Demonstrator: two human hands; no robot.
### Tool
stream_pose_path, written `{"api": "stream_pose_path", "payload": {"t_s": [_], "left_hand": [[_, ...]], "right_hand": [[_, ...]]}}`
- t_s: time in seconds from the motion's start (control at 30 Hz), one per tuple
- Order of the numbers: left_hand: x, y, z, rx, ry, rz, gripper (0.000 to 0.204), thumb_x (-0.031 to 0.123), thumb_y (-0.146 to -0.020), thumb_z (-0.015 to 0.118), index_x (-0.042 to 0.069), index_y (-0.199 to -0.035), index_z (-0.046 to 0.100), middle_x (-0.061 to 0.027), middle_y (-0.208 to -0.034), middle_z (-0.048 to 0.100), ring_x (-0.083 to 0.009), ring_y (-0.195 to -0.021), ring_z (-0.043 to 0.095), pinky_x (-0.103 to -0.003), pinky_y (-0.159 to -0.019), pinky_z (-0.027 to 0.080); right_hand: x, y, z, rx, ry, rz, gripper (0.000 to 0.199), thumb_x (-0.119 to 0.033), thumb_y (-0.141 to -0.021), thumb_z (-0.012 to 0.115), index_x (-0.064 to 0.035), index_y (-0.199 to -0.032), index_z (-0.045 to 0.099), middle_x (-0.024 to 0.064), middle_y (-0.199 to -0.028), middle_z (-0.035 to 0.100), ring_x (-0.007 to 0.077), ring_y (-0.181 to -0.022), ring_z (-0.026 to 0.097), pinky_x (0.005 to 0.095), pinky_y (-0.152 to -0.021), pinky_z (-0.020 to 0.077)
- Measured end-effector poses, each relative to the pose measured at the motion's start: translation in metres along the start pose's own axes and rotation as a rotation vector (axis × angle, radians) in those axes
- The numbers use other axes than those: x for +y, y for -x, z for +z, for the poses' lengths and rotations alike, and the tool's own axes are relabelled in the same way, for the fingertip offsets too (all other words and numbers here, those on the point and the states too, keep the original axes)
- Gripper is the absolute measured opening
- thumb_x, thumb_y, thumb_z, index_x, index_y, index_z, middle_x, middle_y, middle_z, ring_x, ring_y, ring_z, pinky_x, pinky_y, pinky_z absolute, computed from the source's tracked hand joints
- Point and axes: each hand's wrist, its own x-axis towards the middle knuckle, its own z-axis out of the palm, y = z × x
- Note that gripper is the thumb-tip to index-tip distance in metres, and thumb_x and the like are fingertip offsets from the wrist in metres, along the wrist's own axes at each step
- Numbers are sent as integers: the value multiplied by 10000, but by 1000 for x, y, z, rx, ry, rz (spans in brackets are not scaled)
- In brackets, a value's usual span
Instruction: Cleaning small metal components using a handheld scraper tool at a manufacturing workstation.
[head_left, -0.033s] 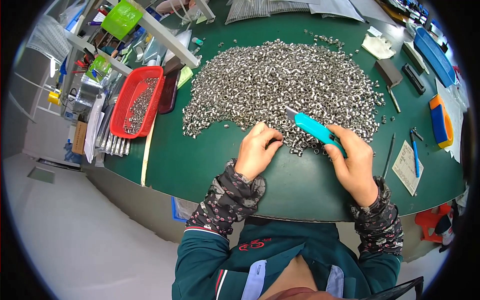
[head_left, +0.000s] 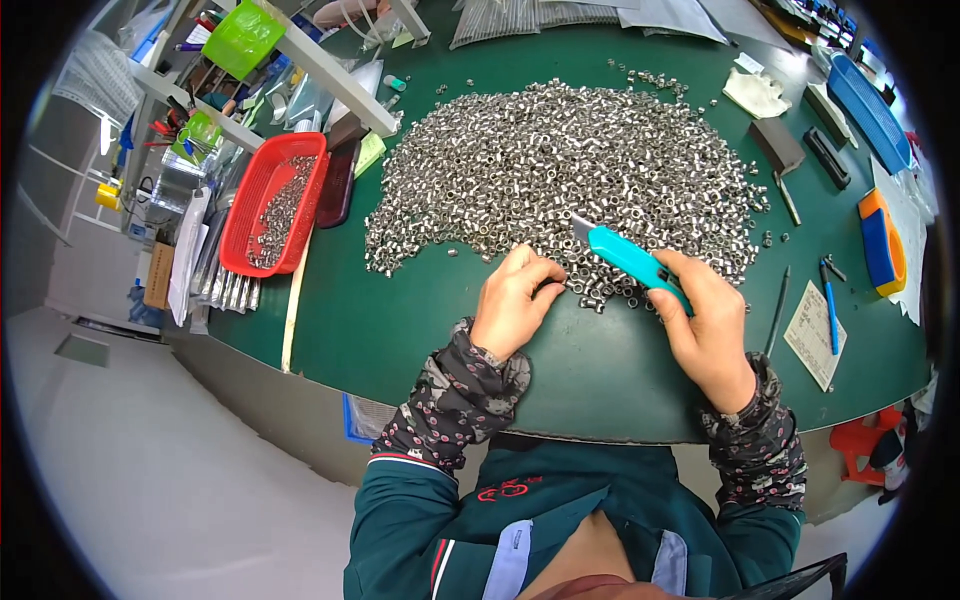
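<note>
A broad heap of small shiny metal rings (head_left: 540,160) covers the middle of the green table. My right hand (head_left: 708,325) grips a teal utility knife (head_left: 630,258). Its short blade is out and points up and left over the heap's near edge. To the left, my left hand (head_left: 515,298) rests at that same edge with its fingers curled and thumb and forefinger drawn together. Whatever sits in this pinch is hidden or too small to name. A few rings lie right beside its fingertips.
On the left stands a red plastic basket (head_left: 232,240) with more rings in it. To the right are a blue pen (head_left: 831,310) on a paper slip (head_left: 812,350), an orange and blue tape roll (head_left: 882,245), a dark block (head_left: 777,146) and a blue tray (head_left: 868,110).
</note>
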Motion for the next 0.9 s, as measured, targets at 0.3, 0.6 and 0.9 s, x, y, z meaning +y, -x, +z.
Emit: {"api": "stream_pose_path", "payload": {"t_s": [0.3, 0.6, 0.9], "left_hand": [[-1, -1, 3, 3, -114, 75, 118, 42, -686, 637, 73, -783, 577, -60, -754, 483, -227, -672, 542, -334, -579, 434], [-10, -3, -12, -56, 920, -270, 119, 63, -809, 583, 57, -880, 488, 7, -808, 496, -24, -617, 416, -167, -490, 349], [-15, -5, -13, -107, 1349, -310, 107, 58, -852, 510, 38, -951, 474, -61, -886, 542, -44, -559, 391, -170, -445, 325]], "right_hand": [[0, -1, 0, -1, 6, -14, 237, -87, -728, 617, -40, -951, 552, 115, -686, 529, 275, -592, 534, 355, -526, 419], [-1, 2, 2, -39, 14, -16, 239, -89, -725, 617, -40, -949, 550, 117, -682, 524, 282, -591, 531, 362, -524, 416], [-4, 5, 9, -158, 25, -46, 269, -105, -719, 625, -32, -965, 545, 102, -664, 519, 274, -590, 535, 363, -522, 421]]}}
